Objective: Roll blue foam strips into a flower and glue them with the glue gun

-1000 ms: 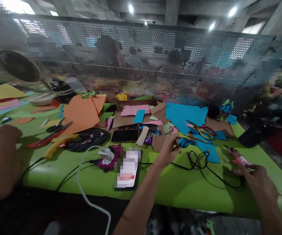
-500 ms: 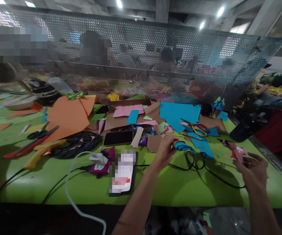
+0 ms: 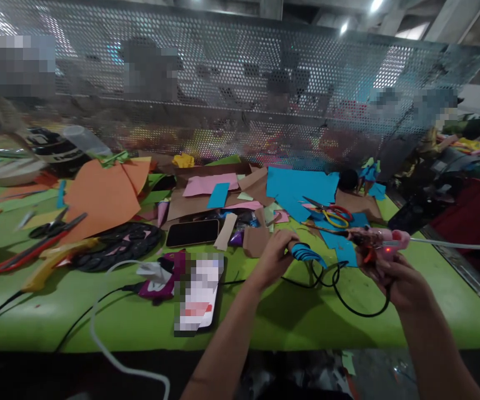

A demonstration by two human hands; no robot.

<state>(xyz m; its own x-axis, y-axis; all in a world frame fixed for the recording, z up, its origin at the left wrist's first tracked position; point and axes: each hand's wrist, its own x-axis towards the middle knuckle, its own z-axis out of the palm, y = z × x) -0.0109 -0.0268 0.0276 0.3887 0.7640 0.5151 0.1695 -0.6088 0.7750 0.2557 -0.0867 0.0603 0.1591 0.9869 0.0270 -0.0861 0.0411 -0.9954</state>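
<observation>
My left hand [image 3: 275, 256] is closed on a small brown piece layered with curved blue paper strips [image 3: 308, 253], held just above the green table. In my right hand [image 3: 390, 272] is a pink glue gun [image 3: 384, 240] with a small red light lit. Its nozzle points left toward the blue strips, apart from them, and a pale glue stick [image 3: 448, 243] juts out of its back end. The gun's black cord [image 3: 360, 315] loops on the table between my hands. Beyond the hands lie red-and-yellow-handled scissors [image 3: 335, 215] on blue paper [image 3: 302, 186].
A lit phone [image 3: 200, 294], a dark phone [image 3: 193, 233] and a purple power adapter [image 3: 160, 280] lie left of my hands. Further left are orange paper [image 3: 102, 194], a yellow glue gun [image 3: 52, 266] and red-handled scissors [image 3: 35, 253]. A perforated metal screen [image 3: 223, 111] stands behind.
My right hand has lifted the glue gun and brought it left, turning its nozzle toward the left hand. The left hand keeps its hold on the blue strips. The view has shifted slightly.
</observation>
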